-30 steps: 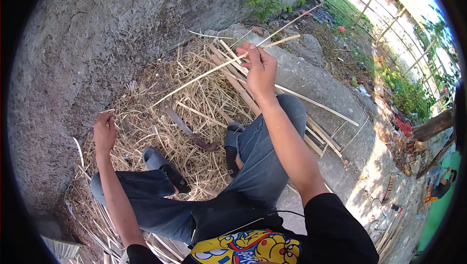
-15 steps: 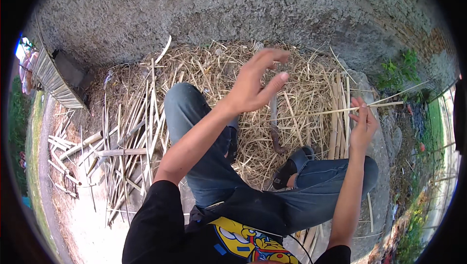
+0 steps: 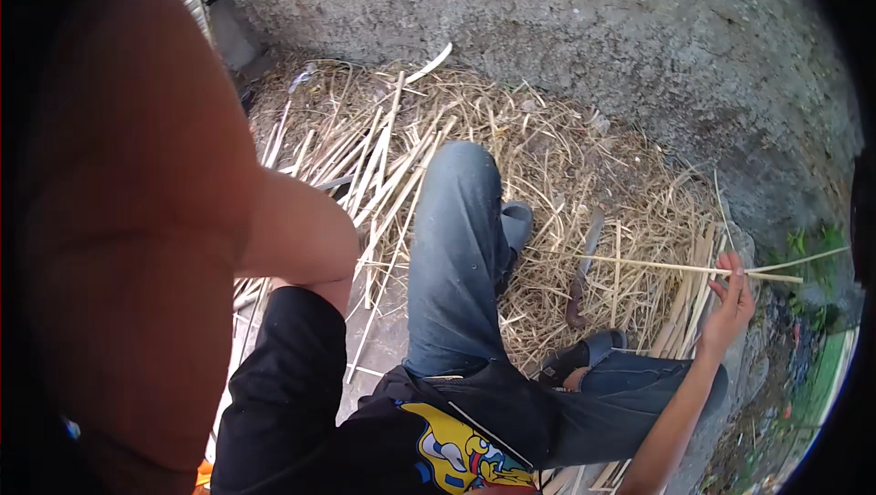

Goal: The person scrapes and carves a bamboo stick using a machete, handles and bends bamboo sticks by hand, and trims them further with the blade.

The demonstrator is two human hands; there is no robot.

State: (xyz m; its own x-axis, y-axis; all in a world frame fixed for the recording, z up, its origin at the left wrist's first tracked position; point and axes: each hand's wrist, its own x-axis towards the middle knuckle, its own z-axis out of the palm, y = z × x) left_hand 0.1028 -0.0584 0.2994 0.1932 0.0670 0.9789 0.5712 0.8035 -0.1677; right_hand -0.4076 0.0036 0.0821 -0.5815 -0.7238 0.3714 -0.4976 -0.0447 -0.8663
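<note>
At the right, my right hand (image 3: pixel 730 303) pinches thin pale bamboo strips (image 3: pixel 652 264). They stretch leftward over the shavings, and two ends fork out past my fingers to the right. My left hand (image 3: pixel 146 185) is raised very close to the camera, a large dark blur covering the left side; its fingers cannot be made out. Between my legs, a knife (image 3: pixel 591 235) with a brown handle lies on the shavings, touched by neither hand.
Dry shavings (image 3: pixel 639 189) cover the ground up to a rough grey wall (image 3: pixel 547 11). Split bamboo strips (image 3: pixel 383 153) are heaped left of my raised knee (image 3: pixel 461 221). More flat slats (image 3: pixel 689 290) lie beside my right hand. Green plants (image 3: pixel 812 262) grow at the far right.
My left hand has swung from above the shavings up and left, close to the camera. The view has shifted left. My right hand still pinches the strips.
</note>
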